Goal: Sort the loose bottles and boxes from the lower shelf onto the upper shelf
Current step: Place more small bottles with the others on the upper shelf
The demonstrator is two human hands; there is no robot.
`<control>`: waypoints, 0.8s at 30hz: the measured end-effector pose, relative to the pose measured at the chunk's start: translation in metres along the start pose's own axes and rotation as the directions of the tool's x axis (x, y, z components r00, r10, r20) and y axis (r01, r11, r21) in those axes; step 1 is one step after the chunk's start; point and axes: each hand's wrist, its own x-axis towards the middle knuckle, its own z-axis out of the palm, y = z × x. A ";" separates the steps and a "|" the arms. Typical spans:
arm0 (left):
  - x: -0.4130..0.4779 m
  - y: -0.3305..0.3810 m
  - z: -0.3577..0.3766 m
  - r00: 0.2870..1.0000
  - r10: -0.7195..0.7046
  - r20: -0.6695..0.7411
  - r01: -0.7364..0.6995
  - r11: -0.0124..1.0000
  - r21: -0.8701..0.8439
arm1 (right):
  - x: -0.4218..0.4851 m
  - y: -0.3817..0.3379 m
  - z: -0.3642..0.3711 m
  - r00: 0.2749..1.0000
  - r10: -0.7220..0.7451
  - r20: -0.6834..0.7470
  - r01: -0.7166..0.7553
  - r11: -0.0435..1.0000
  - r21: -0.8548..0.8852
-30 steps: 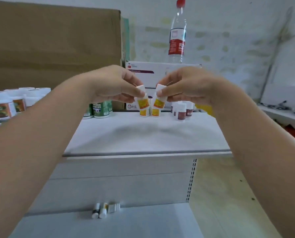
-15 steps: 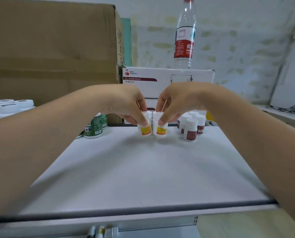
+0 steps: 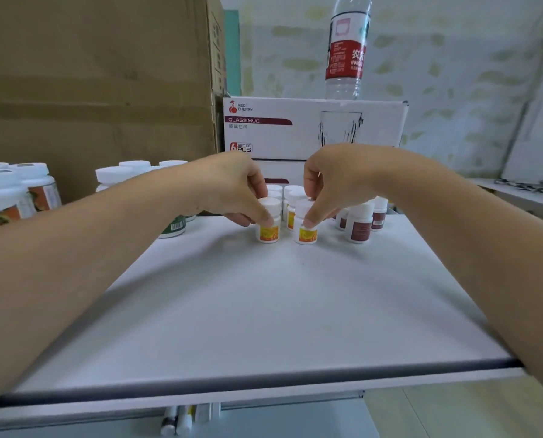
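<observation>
Two small white bottles with yellow labels stand upright on the white upper shelf [image 3: 264, 311]. My left hand [image 3: 232, 188] pinches the left yellow-label bottle [image 3: 267, 230] near its cap. The right yellow-label bottle [image 3: 305, 232] is pinched the same way by my right hand [image 3: 336, 181]. More of these bottles [image 3: 290, 192] stand just behind. On the lower shelf [image 3: 295, 422], several small loose bottles [image 3: 177, 422] lie at the bottom edge of view.
Brown-label bottles [image 3: 360, 224] stand right of my hands; green-label bottles [image 3: 174, 227] and large white-capped jars [image 3: 8, 197] stand left. Behind are a glass mug box [image 3: 311, 128] with a water bottle [image 3: 344, 49] on top, and a big cardboard box [image 3: 90, 74].
Both hands went down and forward with the two yellow-label bottles, which now stand on the upper shelf in front of the others. The view moved closer to the shelf.
</observation>
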 end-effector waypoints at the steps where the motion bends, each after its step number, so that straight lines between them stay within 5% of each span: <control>1: 0.000 -0.002 0.002 1.000 -0.015 -0.010 0.015 1.000 -0.018 | 0.000 0.002 0.001 1.000 0.008 0.008 -0.008 0.999 0.031; 7: -0.005 -0.010 0.005 0.997 -0.075 0.008 0.075 0.996 -0.056 | 0.000 0.008 0.003 0.998 0.056 0.041 -0.062 0.983 0.171; 24: -0.006 -0.014 0.009 0.994 -0.106 -0.028 0.100 0.983 -0.154 | 0.004 0.008 0.008 0.993 0.093 0.072 -0.107 0.968 0.228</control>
